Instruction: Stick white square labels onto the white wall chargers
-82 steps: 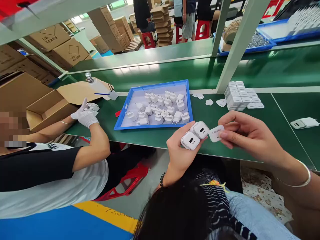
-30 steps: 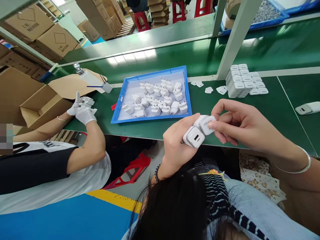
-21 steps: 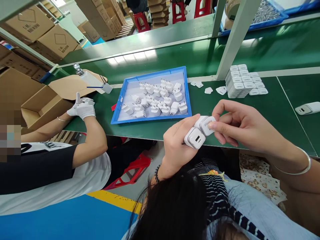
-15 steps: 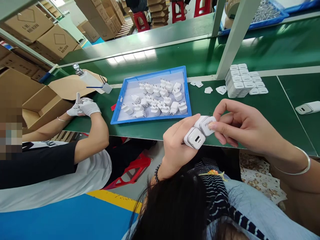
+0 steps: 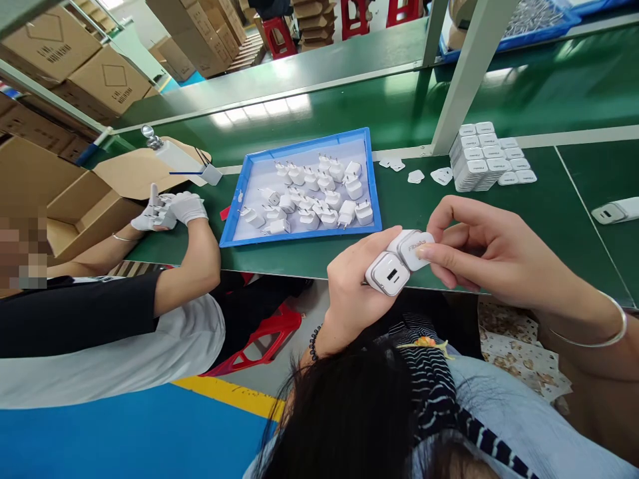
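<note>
My left hand (image 5: pixel 349 287) is wrapped round two white plug chargers side by side. The nearer charger (image 5: pixel 388 273) shows its end face with two ports, one wide and one narrow. Over the end of the other charger (image 5: pixel 399 241) lies a white label (image 5: pixel 413 249) with grey lettering. My right hand (image 5: pixel 474 249) pinches that label's right edge between thumb and forefinger, its other fingers curled below. Behind my hands, a blue tray (image 5: pixel 299 239) holds several more white plug chargers (image 5: pixel 325 181). Whether the label sticks to the charger cannot be made out.
Stacks of white printed labels (image 5: pixel 478 159) stand right of the tray, near loose white pieces (image 5: pixel 415 176). Another charger (image 5: pixel 616 211) lies far right. A frame post (image 5: pixel 466 86) rises behind. At left, a co-worker's gloved hands (image 5: pixel 172 209) are beside an open carton (image 5: pixel 74 206).
The view has shifted very slightly. Both my hands keep nearly the same hold, with the label tilted a little further out. The co-worker's gloved hands moved slightly.
</note>
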A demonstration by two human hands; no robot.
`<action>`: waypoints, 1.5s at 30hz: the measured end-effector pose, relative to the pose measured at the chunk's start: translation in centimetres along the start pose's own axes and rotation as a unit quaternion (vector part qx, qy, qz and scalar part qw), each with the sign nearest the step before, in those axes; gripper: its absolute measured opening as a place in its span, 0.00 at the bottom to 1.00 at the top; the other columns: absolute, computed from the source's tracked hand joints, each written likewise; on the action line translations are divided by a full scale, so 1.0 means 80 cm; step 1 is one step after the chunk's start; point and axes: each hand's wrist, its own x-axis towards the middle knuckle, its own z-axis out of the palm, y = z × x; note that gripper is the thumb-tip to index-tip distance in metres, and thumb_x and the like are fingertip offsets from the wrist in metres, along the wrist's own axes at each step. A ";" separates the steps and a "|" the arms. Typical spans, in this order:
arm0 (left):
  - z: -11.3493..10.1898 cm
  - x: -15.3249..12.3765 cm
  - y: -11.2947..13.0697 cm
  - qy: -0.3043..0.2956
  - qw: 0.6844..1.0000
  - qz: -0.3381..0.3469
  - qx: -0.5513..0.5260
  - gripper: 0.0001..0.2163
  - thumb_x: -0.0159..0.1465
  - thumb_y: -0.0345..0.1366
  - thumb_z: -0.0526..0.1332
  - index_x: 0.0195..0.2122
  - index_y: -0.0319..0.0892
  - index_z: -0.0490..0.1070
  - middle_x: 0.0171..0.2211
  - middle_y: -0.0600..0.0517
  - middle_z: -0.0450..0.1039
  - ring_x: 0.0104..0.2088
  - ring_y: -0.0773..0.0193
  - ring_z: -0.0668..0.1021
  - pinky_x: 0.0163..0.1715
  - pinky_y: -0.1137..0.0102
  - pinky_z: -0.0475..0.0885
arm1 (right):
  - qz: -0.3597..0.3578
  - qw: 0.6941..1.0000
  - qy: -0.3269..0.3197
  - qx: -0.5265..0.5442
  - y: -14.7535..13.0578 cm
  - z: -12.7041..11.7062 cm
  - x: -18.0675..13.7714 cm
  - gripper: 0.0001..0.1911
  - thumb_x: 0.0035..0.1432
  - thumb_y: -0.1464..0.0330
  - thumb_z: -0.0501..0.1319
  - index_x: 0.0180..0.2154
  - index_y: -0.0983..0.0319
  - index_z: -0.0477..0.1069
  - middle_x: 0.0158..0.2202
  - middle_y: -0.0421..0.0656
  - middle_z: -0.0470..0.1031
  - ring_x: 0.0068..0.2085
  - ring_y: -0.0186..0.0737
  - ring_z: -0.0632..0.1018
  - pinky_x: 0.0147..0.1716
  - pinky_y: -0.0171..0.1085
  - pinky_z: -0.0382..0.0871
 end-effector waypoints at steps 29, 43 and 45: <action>-0.010 0.002 0.006 -0.027 0.999 -0.019 -0.037 0.18 0.59 0.32 0.73 0.51 0.41 0.78 0.48 0.48 0.83 0.42 0.60 0.85 0.45 0.70 0.80 | 0.021 0.999 0.010 0.036 -0.004 0.001 -0.003 0.16 0.61 0.59 0.70 0.32 0.57 0.66 0.15 0.32 0.68 0.14 0.27 0.61 0.13 0.33 0.47; -0.010 0.001 0.004 -0.031 0.999 -0.009 -0.017 0.18 0.60 0.30 0.71 0.52 0.42 0.77 0.48 0.49 0.83 0.43 0.62 0.85 0.47 0.71 0.80 | 0.032 0.999 0.013 0.036 -0.006 0.004 0.000 0.17 0.60 0.59 0.71 0.30 0.57 0.65 0.14 0.32 0.69 0.13 0.27 0.63 0.11 0.32 0.48; -0.010 0.001 0.003 -0.030 1.000 -0.008 -0.004 0.17 0.61 0.31 0.70 0.52 0.42 0.77 0.49 0.48 0.83 0.44 0.61 0.85 0.47 0.71 0.80 | 0.035 0.999 0.012 0.039 -0.005 0.004 0.000 0.16 0.60 0.61 0.71 0.31 0.57 0.65 0.15 0.32 0.69 0.13 0.26 0.63 0.11 0.31 0.48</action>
